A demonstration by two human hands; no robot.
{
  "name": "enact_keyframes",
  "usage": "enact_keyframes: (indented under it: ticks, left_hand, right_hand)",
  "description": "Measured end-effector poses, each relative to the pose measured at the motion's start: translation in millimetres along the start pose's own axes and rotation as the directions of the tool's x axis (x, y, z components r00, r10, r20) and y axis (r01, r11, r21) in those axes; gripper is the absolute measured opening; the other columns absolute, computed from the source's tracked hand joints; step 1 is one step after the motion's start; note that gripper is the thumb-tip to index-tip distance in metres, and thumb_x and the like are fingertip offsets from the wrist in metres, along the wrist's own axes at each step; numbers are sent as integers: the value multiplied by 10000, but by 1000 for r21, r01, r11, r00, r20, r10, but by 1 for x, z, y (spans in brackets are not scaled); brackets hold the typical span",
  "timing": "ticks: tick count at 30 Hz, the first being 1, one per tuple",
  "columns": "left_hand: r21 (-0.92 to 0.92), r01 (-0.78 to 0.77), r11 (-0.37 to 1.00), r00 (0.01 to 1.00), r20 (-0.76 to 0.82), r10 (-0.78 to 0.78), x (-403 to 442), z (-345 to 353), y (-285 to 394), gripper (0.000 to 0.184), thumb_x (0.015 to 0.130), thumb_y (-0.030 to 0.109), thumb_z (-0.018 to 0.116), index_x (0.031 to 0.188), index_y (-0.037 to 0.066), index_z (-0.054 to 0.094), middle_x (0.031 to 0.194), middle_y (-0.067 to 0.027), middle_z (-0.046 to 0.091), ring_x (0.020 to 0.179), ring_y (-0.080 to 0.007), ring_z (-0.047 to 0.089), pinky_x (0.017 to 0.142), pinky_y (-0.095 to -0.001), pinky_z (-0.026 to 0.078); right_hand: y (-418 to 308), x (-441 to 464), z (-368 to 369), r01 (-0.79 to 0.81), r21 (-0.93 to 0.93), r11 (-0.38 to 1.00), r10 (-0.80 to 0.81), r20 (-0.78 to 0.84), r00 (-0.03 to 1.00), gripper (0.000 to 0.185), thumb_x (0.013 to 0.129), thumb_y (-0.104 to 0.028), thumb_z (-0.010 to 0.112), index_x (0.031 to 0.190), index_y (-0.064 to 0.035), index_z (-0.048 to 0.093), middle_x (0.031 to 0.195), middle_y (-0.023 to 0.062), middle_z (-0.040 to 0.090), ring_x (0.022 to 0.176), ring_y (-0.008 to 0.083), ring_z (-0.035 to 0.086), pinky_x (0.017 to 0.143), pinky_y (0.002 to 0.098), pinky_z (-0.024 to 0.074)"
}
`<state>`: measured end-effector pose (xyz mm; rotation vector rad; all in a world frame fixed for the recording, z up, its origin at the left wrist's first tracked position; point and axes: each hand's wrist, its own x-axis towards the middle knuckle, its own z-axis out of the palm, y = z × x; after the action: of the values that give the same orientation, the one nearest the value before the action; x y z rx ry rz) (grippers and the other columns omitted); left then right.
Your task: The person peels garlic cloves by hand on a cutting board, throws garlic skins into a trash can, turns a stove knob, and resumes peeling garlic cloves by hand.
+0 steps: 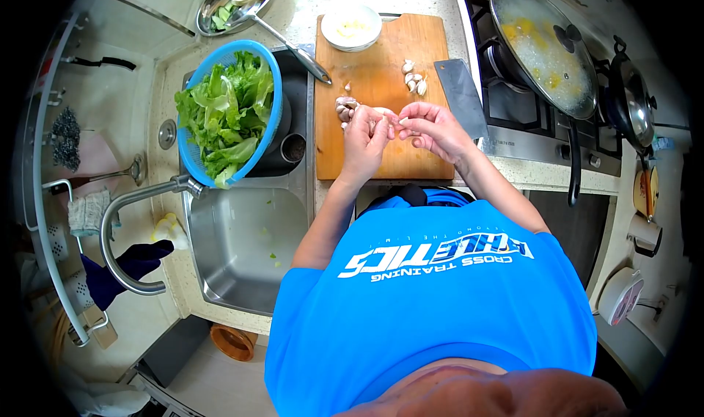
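Over the wooden cutting board (345, 156), my left hand (364, 140) and my right hand (437, 131) meet at their fingertips. Both are closed in a pinch around a small pale garlic clove (398, 126), mostly covered by the fingers. Unpeeled garlic cloves (346, 107) lie in a pile just beyond my left hand, partly hidden by it. Further up the board, several whitish cloves (415, 81) sit beyond my right hand. A cleaver (462, 94) lies flat along the board's right edge. The white bowl (352, 43) at the back holds pale yellowish bits.
A blue colander (278, 98) of green leaves rests over the sink (246, 270), near the faucet (110, 230). A long-handled utensil (293, 46) reaches from a metal dish (202, 22) toward the board. On the stove at right stand a lidded, bubbling pan (543, 57) and another pan (632, 98).
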<state>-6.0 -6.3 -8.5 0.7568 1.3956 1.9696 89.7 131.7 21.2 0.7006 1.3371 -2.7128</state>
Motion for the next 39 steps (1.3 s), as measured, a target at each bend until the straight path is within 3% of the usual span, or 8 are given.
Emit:
enact_keyframes:
  ticks: [6, 12, 18, 21, 22, 23, 27, 39]
  left_hand:
    - [-109, 45, 993, 998, 38, -41, 0, 1, 2, 39, 881, 20, 477, 872, 37, 443, 909, -70, 546, 720, -68, 497, 583, -190, 396]
    - [323, -75, 943, 990, 141, 31, -2, -4, -1, 126, 843, 1, 541, 947, 31, 477, 891, -41, 533, 800, -83, 513, 703, -206, 428]
    - [-219, 166, 961, 986, 68, -155, 0, -6, 4, 68, 857, 1, 503, 911, 43, 504, 858, -16, 518, 755, -80, 491, 624, -196, 401]
    - [-419, 228, 879, 972, 50, -228, 2, -6, 8, 94, 848, -29, 450, 864, 39, 514, 838, -26, 502, 705, -95, 473, 567, -196, 360]
    - [-443, 196, 875, 980, 102, -168, 3, -8, 5, 117, 828, -48, 436, 836, 35, 518, 832, -35, 495, 696, -103, 468, 562, -199, 350]
    - [-468, 166, 868, 982, 155, -104, 4, -10, 3, 141, 808, -68, 422, 809, 32, 522, 826, -45, 488, 687, -111, 464, 556, -201, 339]
    - [-433, 179, 883, 979, 172, -114, 5, -6, 4, 154, 767, -94, 417, 769, 21, 519, 837, -64, 479, 691, -121, 463, 559, -202, 331]
    - [-185, 330, 926, 936, -66, -347, 19, 15, -15, 76, 849, 103, 576, 852, 31, 553, 660, 26, 506, 507, -36, 419, 441, -166, 294]
  right_hand:
    - [7, 2, -6, 27, -35, 999, -27, 4, 1000, 112, 828, -85, 592, 925, -34, 572, 853, 52, 624, 737, 106, 622, 587, 184, 498]
    - [8, 1, -9, 3, -51, 999, -4, -19, 1000, 100, 826, -83, 592, 906, -29, 566, 833, 57, 621, 739, 111, 623, 587, 185, 500]
    - [3, -1, -21, -70, 218, 973, 65, 30, 997, 84, 825, -113, 586, 861, -39, 574, 771, 31, 607, 666, 106, 598, 568, 197, 492]
    - [-3, 15, -41, 100, 80, 992, -88, -145, 986, 117, 808, -140, 603, 835, -27, 583, 712, 33, 592, 602, 106, 566, 530, 223, 464]
    - [-10, 21, -44, 170, -536, 827, -342, -240, 909, 154, 792, -167, 625, 833, -23, 585, 699, 51, 589, 582, 122, 559, 521, 245, 453]
    - [-15, 24, -46, 68, -939, 338, -587, -154, 795, 192, 776, -194, 646, 831, -19, 588, 686, 69, 585, 563, 138, 551, 512, 267, 442]
    - [-10, 34, -43, -70, -996, 48, -590, -84, 803, 275, 708, -251, 687, 849, -35, 593, 687, 114, 596, 628, 264, 579, 574, 364, 458]
    - [-4, 10, -10, 104, -984, 147, -536, 9, 844, 197, 695, -170, 645, 816, -49, 546, 693, 85, 564, 652, 241, 575, 571, 346, 456]
